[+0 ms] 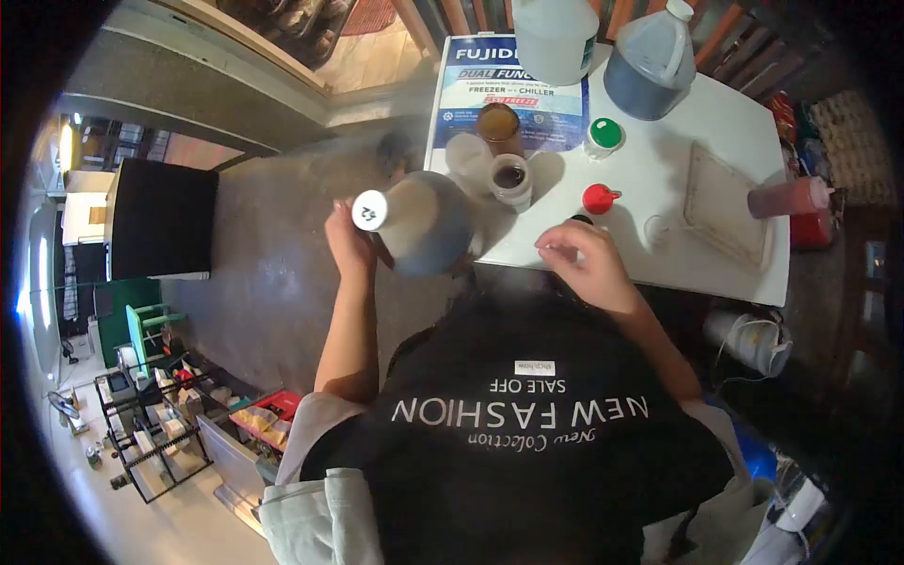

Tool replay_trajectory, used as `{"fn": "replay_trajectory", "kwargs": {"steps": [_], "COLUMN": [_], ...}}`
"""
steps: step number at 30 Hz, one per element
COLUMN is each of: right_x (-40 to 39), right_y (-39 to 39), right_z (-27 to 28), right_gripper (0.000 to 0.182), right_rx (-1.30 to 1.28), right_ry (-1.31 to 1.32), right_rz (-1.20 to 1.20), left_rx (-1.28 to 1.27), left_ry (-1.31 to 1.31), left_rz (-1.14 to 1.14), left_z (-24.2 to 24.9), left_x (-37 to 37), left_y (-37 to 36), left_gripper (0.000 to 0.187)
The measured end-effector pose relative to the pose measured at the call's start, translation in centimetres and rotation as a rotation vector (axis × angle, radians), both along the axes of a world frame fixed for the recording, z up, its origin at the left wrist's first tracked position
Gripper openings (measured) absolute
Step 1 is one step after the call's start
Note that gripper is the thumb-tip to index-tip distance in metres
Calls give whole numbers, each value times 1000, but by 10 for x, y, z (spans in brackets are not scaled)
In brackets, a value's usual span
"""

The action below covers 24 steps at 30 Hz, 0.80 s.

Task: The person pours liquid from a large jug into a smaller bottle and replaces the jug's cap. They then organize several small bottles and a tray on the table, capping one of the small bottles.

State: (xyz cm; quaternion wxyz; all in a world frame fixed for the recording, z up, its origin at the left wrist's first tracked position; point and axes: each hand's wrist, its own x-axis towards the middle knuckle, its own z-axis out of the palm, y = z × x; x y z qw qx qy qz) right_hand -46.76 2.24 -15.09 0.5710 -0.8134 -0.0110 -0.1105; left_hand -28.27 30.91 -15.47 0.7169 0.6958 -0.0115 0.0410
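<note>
My left hand [349,243] is closed at the side of a large jug [424,226] of dark liquid, which has a white cap with a black mark. The jug is tilted, its cap towards me, left of the table's near edge. Over that edge, my right hand [589,264] has its fingers curled together; whether anything small is between them I cannot make out. Just beyond its knuckles a dark round object [581,219] partly shows. Near the jug stand a clear cup [511,182] with dark liquid, a pale cup [466,155] and a brown-filled container [498,124].
On the white table [650,254] are a red cap [599,198], a green-lidded jar [604,137], a shallow tray [725,202] and a pink squeeze bottle [789,197]. Two jugs, one pale [556,42] and one dark [650,66], stand at the back.
</note>
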Motion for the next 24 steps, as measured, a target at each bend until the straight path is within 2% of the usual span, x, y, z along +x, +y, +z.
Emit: {"fn": "replay_trajectory", "kwargs": {"steps": [1, 3, 4, 5, 7, 8, 9, 10, 11, 13, 14, 15, 17, 19, 21, 23, 24], "right_x": [9, 29, 40, 50, 73, 81, 90, 97, 102, 110, 111, 114, 116, 120, 123, 125, 125], "right_y": [13, 42, 55, 67, 99, 111, 122, 131, 141, 157, 159, 160, 154, 150, 141, 134, 134], "right_z": [8, 33, 49, 69, 106, 114, 119, 122, 125, 128, 119, 119, 119, 127, 131, 133, 132], "right_gripper": [15, 21, 26, 36, 38, 38, 39, 40, 40, 41, 39, 39, 39, 39, 34, 30, 30], "right_rx": [36, 62, 92, 34, -179, -191, -400, -605, -607, -817, -855, -859, -963, -1025, -1067, -1033, -927], "right_ry": [-29, -47, -61, -17, -192, -186, -91, 11, 25, 139, 20, 38, -83, -47, -169, -142, -225], "right_rz": [11, 15, 33, 77, 2, -17, -40, -63, -86, -89, -127, -162, -22, -35, 174, 266, 281], "left_rx": [45, -4, 93, 27, 44, 59, 26, 56, 84, 29, 66, 101, 74, 92, -16, 30, 25], "left_ry": [-48, -82, -188, -50, -202, -393, -164, -271, -378, -270, -333, -400, -372, -422, -428, -478, -322], "left_rz": [-83, -477, -520, -617, -687, -678, -758, -767, -775, -798, -809, -828, -870, -911, -940, -965, -1004], "left_z": [-3, -23, -13, -9, -28, -19, -15, -22, -29, -26, -31, -34, -27, -25, -20, -19, -21], "left_x": [-1, 8, 9, 10, 26, 30, 27, 34, 39, 36, 40, 45, 45, 49, 47, 53, 51], "left_y": [7, 34, 31, 36, 39, 30, 37, 36, 33, 32, 33, 33, 31, 30, 24, 24, 27], "left_gripper": [48, 53, 54, 54, 55, 54, 50, 49, 47, 46, 47, 47, 48, 45, 40, 35, 34]}}
